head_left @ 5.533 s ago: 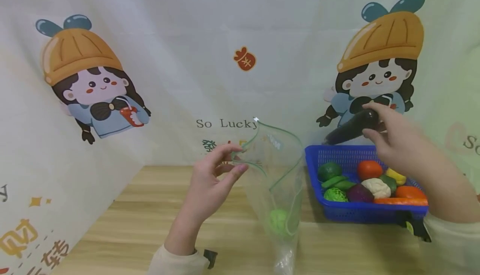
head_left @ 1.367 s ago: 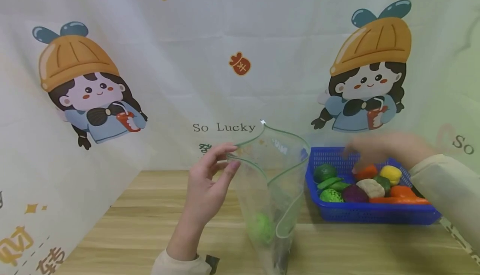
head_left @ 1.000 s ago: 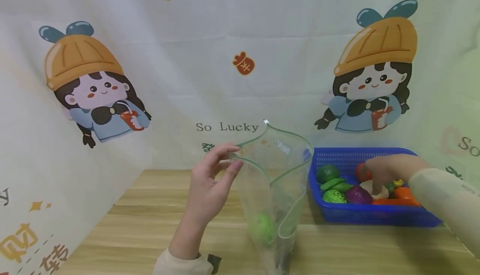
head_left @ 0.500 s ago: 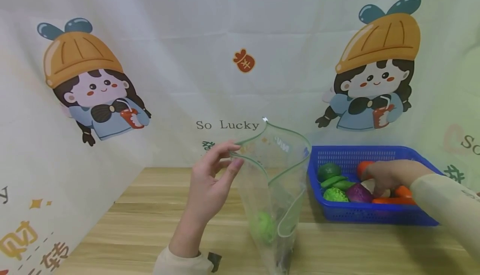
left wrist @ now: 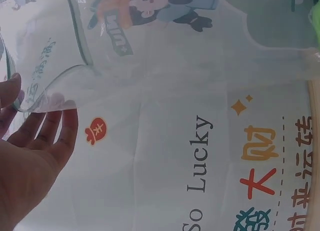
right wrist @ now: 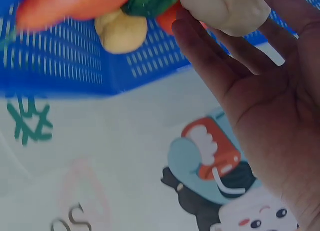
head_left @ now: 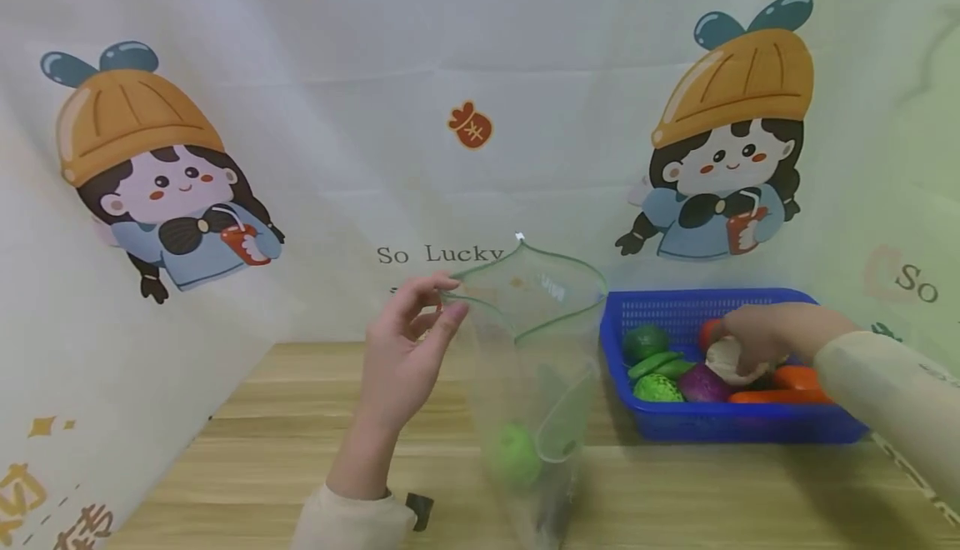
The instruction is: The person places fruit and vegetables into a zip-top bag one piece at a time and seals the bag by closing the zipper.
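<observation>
In the head view my left hand (head_left: 401, 358) pinches the green-edged rim of a clear zip bag (head_left: 495, 375), whose mouth gapes wide. Inside, low down, sit a round green vegetable (head_left: 514, 455) and a dark eggplant (head_left: 553, 504), blurred by the plastic. The left wrist view shows the fingers (left wrist: 65, 133) at the bag's edge. Over the blue basket (head_left: 750, 427), my right hand (head_left: 783, 337) grips a white cauliflower (head_left: 724, 358) from above. Seen from the right wrist, thumb and fingers surround the cauliflower (right wrist: 227, 11).
Around the cauliflower in the basket lie a purple vegetable (head_left: 705, 385), a tomato (head_left: 708, 332), green pods (head_left: 660, 365), a speckled green ball (head_left: 657, 388), a dark green vegetable (head_left: 645, 340) and a carrot (head_left: 780, 397). A printed cloth (head_left: 360, 117) hangs behind the wooden table (head_left: 255, 450).
The eggplant, earlier in my right hand above the basket, is now in the bag. My right hand has since lowered into the basket and taken hold of the cauliflower. The left keeps its pinch.
</observation>
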Demonstrator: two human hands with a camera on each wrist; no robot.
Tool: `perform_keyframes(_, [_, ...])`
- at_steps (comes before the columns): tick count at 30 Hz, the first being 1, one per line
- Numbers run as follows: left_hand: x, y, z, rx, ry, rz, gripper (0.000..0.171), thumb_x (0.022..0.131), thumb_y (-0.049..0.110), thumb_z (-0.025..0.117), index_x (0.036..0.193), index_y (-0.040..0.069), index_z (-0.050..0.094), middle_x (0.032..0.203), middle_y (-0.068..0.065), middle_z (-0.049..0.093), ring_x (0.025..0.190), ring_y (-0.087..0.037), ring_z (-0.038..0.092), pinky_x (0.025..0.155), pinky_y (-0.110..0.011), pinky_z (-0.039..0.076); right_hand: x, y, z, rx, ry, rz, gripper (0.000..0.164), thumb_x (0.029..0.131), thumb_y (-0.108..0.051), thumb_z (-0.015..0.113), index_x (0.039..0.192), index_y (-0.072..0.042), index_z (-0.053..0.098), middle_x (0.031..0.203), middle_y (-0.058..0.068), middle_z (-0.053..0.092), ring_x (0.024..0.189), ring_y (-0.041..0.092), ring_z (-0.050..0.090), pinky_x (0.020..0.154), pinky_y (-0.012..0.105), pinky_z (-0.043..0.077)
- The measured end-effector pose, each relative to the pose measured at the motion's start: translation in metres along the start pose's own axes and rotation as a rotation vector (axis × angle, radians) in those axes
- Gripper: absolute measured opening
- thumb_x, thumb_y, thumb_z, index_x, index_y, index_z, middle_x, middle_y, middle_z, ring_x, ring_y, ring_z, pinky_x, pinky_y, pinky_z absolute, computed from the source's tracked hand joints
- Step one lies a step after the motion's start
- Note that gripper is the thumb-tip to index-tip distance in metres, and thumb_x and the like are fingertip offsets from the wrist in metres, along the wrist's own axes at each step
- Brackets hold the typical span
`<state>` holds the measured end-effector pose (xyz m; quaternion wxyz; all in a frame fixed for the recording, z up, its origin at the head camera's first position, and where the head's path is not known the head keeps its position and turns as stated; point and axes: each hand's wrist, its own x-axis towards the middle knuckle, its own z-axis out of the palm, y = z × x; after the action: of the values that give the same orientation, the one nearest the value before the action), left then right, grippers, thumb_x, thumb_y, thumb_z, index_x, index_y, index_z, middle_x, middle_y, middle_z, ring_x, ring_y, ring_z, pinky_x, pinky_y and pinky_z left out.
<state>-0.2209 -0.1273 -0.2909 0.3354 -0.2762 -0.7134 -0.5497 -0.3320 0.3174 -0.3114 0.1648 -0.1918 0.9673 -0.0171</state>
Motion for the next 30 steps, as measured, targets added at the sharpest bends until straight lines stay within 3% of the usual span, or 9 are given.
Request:
perform_keyframes(3, [0.012,-0.003,0.003,0.009,-0.016,-0.042,0.022,0.100,0.005,0.073,0.121,0.001,0.068,0.118,-0.013,0.071,0.096,-0.013,0.065,0.078,-0.019,0.061,-0.002,0.000,-0.011,-0.044,0.024,-0.030,0.054,0.084,-0.011,0.087,0.132,0.003,0.066,0.113,0.017,0.070,0.097,0.031,0.061,0.087,0.054,0.063])
perform_keyframes(7, [0.028,-0.008,0.013,0.001,-0.054,-0.072,0.022,0.103,0.010,0.071,0.122,0.001,0.067,0.115,-0.014,0.072,0.098,-0.027,0.073,0.064,-0.020,0.057,-0.008,-0.002,-0.031,-0.105,0.067,-0.059,0.055,0.083,-0.011,0.088,0.131,0.006,0.066,0.112,0.017,0.072,0.095,0.030,0.063,0.089,0.058,0.062])
perform_keyframes(12, [0.044,-0.011,0.025,-0.023,-0.067,-0.071,0.020,0.102,0.008,0.072,0.119,-0.001,0.067,0.115,-0.015,0.070,0.107,-0.027,0.073,0.080,-0.027,0.066,-0.014,-0.012,-0.058,-0.122,0.127,-0.070,0.053,0.086,-0.010,0.086,0.132,0.006,0.064,0.112,0.017,0.072,0.098,0.032,0.066,0.091,0.062,0.060])
perform_keyframes(17, [0.059,-0.019,0.033,-0.041,-0.063,-0.077,0.017,0.102,0.007,0.071,0.117,0.000,0.066,0.118,-0.015,0.071,0.104,-0.029,0.074,0.084,-0.028,0.067,-0.014,-0.022,-0.082,-0.173,0.240,-0.075,0.053,0.086,-0.008,0.083,0.132,0.008,0.063,0.108,0.018,0.073,0.095,0.033,0.065,0.085,0.057,0.061])
perform_keyframes(21, [0.068,-0.026,0.038,-0.086,-0.080,-0.097,0.017,0.102,0.005,0.070,0.118,0.000,0.065,0.121,-0.017,0.069,0.104,-0.019,0.074,0.088,-0.030,0.067,-0.015,-0.027,-0.099,-0.242,0.330,-0.049,0.053,0.084,-0.008,0.084,0.131,0.008,0.065,0.109,0.020,0.074,0.097,0.035,0.066,0.086,0.059,0.061])
perform_keyframes(26, [0.068,-0.029,0.041,-0.133,-0.082,-0.120,0.018,0.103,0.005,0.069,0.117,-0.003,0.063,0.128,-0.016,0.069,0.109,-0.018,0.074,0.094,-0.031,0.066,-0.022,-0.040,-0.118,-0.200,0.420,-0.069,0.056,0.087,-0.012,0.082,0.137,0.006,0.063,0.110,0.018,0.074,0.093,0.031,0.067,0.082,0.053,0.060])
perform_keyframes(30, [0.061,-0.032,0.039,-0.152,-0.074,-0.163,0.018,0.103,0.005,0.068,0.119,-0.002,0.062,0.132,-0.013,0.067,0.112,-0.019,0.074,0.096,-0.030,0.065,-0.036,-0.059,-0.140,-0.151,0.496,-0.080,0.063,0.097,-0.023,0.076,0.150,0.000,0.053,0.117,0.021,0.073,0.090,0.030,0.069,0.078,0.048,0.056])
